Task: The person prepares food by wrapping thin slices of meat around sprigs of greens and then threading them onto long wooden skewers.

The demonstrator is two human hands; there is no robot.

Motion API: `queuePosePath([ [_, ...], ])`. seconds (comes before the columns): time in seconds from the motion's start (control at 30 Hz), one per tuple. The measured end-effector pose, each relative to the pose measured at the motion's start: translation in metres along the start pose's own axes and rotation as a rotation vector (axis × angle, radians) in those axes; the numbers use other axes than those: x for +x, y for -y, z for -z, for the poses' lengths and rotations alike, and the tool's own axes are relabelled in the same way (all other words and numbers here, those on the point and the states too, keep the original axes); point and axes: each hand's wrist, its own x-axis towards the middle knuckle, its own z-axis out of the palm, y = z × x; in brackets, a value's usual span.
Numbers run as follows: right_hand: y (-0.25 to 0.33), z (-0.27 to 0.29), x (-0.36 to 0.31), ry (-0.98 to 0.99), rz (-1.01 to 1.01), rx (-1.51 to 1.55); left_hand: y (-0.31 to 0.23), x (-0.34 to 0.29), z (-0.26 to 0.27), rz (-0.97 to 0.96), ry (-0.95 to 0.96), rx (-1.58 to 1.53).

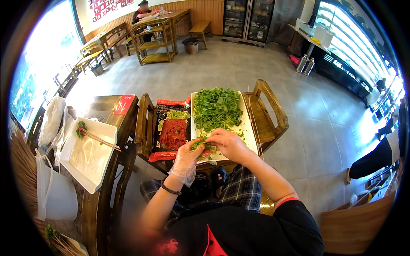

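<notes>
My left hand (pixel 186 157), in a clear plastic glove, is closed on a small bunch of green leaves (pixel 197 145). My right hand (pixel 227 143) meets it from the right, its fingers pinched on the same leaves. Something reddish shows between the hands, too small to name. Both hands are over the near end of a white tray (pixel 250 144) heaped with leafy greens (pixel 218 106). Left of that tray, red minced meat (pixel 173 134) lies on a black and red wrapper with some pale green leaves (pixel 178 114). Thin sticks (pixel 253 115) lie along the tray's right edge.
On the left table (pixel 100 106), a white tray (pixel 91 170) holds skewers with leaf-wrapped tips (pixel 81 129). A white bucket (pixel 60 192) and many bare sticks (pixel 23 170) stand nearby. A wooden stool (pixel 267 117) supports the trays' right side. A person (pixel 143 15) sits at a far table.
</notes>
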Motion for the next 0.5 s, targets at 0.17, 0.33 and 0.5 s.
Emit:
queuePosePath([
  [0.17, 0.0, 0.01, -0.007, 0.002, -0.007, -0.023, 0.004, 0.004, -0.001, -0.047, -0.025, 0.448],
  [0.33, -0.017, -0.01, -0.005, 0.085, 0.049, -0.049, -0.016, -0.014, -0.028, -0.042, -0.039, 0.268],
  [0.5, -0.019, -0.011, -0.001, 0.087, 0.094, -0.022, 0.007, 0.008, 0.008, -0.132, -0.123, 0.344],
])
